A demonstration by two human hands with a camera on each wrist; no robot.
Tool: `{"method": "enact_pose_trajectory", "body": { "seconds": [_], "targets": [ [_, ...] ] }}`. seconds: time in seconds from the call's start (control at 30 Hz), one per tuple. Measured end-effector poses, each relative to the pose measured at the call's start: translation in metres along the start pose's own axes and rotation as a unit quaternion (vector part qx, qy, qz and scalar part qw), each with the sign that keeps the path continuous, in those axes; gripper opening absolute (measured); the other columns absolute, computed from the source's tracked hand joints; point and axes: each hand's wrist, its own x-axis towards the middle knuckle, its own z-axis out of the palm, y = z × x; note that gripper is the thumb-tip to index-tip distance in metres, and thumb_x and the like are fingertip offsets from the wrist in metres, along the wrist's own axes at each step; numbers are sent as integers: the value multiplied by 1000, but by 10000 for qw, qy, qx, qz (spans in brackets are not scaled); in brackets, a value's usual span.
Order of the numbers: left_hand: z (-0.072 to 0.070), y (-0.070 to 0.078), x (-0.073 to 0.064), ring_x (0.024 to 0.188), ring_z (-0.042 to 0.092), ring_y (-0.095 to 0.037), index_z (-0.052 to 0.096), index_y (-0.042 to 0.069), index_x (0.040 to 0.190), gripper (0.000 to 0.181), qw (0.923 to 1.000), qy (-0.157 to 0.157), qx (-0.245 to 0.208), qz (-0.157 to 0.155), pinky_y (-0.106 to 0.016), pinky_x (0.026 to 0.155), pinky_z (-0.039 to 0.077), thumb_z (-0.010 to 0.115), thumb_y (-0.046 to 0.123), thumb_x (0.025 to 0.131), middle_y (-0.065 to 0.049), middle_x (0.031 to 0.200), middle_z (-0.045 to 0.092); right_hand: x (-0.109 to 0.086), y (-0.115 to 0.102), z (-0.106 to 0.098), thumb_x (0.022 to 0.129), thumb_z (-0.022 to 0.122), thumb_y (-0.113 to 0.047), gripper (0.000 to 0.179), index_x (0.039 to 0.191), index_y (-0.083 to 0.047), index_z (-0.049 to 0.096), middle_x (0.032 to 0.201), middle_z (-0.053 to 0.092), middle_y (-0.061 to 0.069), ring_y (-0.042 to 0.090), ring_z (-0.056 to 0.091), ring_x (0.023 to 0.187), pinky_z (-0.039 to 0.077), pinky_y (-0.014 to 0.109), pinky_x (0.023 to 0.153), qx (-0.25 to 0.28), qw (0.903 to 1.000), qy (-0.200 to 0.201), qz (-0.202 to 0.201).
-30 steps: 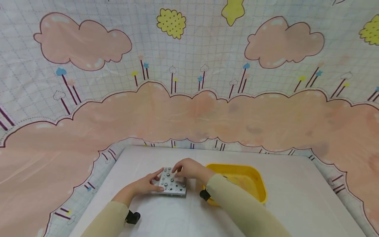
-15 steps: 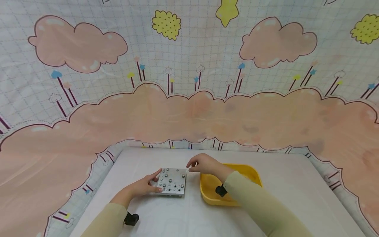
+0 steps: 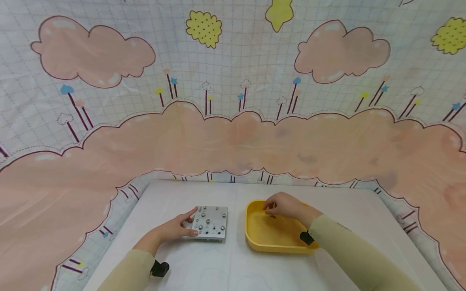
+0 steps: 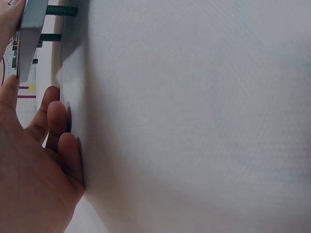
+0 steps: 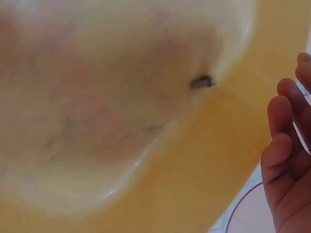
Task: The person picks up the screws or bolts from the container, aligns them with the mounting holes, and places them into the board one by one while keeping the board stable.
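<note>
A square metal plate studded with several bolts lies on the left part of the table. My left hand holds its left side, thumb at the near corner and index finger at the far one. In the left wrist view, threaded bolt ends stick out from the plate's underside, and the other fingers rest by the table surface. My right hand is over the far part of the yellow tray, fingers loosely bent. A small dark bolt lies in the tray, apart from these fingers.
The white-covered table carries the tray just right of the plate, with a gap between them. Behind it hangs a patterned cloth with clouds. Black wrist cameras sit at both sleeve cuffs.
My right hand has left the plate's top and moved right, over the tray. The left hand keeps its place on the plate. A bolt head now shows where the right fingers were.
</note>
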Motion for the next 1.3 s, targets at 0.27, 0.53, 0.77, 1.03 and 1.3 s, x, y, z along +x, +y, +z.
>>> {"method": "enact_pose_trajectory", "body": {
  "seconds": [0.27, 0.53, 0.77, 1.03, 1.3],
  "targets": [
    [1, -1, 1, 103, 46, -23, 24, 26, 159, 98, 10000, -11, -5, -11, -52, 91, 39, 81, 42, 80, -9, 133, 47, -2, 16, 1, 89, 76, -22, 12, 99, -17, 77, 79, 61, -10, 14, 53, 76, 47, 32, 74, -517, 9978, -147, 384],
    [2, -5, 5, 101, 45, -21, 24, 28, 158, 98, 10000, -17, 29, -40, -47, 89, 38, 81, 43, 80, -6, 132, 47, 0, 22, 13, 89, 74, -19, 8, 98, -19, 76, 82, 58, -9, 15, 51, 79, 46, 35, 82, -906, 9941, -325, 493],
    [0, -3, 2, 103, 46, -22, 25, 27, 159, 97, 10000, -20, 37, -14, -50, 91, 39, 81, 42, 81, -7, 132, 47, 0, 19, 16, 89, 74, -16, 5, 93, -14, 75, 82, 60, -5, 17, 50, 77, 47, 37, 83, -1160, 9919, -308, 414],
    [1, -3, 1, 103, 46, -23, 25, 26, 159, 98, 10000, -24, -14, -65, -50, 91, 39, 81, 42, 80, -8, 133, 48, 5, 23, 28, 90, 71, -13, 5, 89, -11, 75, 80, 60, -6, 15, 52, 75, 50, 36, 82, -1232, 9917, -213, 293],
    [0, -2, 1, 102, 45, -22, 25, 27, 159, 98, 10000, 23, 31, -51, -47, 88, 39, 81, 42, 80, -7, 132, 47, 1, 21, 24, 90, 70, -8, 5, 90, -11, 74, 79, 61, -5, 16, 51, 74, 49, 36, 78, -1566, 9876, -94, -7]
  ]
}}
